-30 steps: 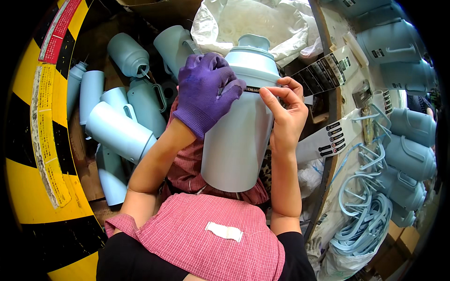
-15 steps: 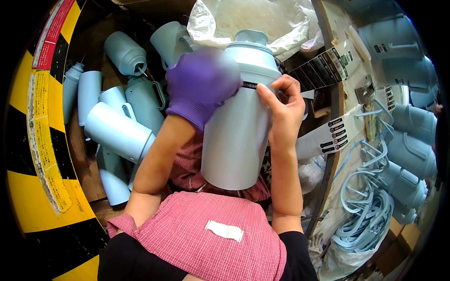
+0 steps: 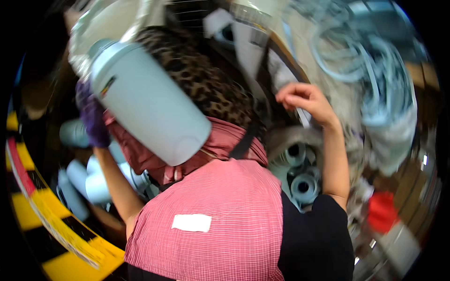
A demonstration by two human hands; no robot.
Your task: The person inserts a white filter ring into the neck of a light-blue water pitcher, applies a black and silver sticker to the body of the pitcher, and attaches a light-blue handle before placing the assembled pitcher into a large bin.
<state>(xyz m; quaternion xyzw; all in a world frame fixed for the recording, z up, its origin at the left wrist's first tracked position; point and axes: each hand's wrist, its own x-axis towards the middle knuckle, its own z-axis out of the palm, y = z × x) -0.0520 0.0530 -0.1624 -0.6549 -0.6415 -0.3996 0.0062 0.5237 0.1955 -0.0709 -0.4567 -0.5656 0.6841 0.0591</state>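
A light-blue thermos jug body [image 3: 150, 103] with a narrower collar lies tilted across my lap, its collar up and to the left and its flat base toward me. A small dark label [image 3: 108, 85] sits near the collar. My left hand [image 3: 93, 114], in a purple glove, grips the jug's left side below the collar; its fingertips are partly hidden. Out to the right, away from the jug, my bare right hand [image 3: 304, 100] has its fingers curled in toward the thumb. A white strip [image 3: 303, 118] shows just under it; whether the fingers hold it is unclear.
More light-blue jug bodies [image 3: 110, 180] lie at the lower left beside a yellow-black striped edge [image 3: 28, 220]. A white-lined bag [image 3: 110, 23] stands at the far left. Jug parts [image 3: 304, 187] sit below my right forearm. Light-blue handles [image 3: 375, 79] fill a bag at the right.
The view has swung to the right. My right hand has left the jug's label and moved out to the right. The jug has tipped leftward, with my left hand now at its side.
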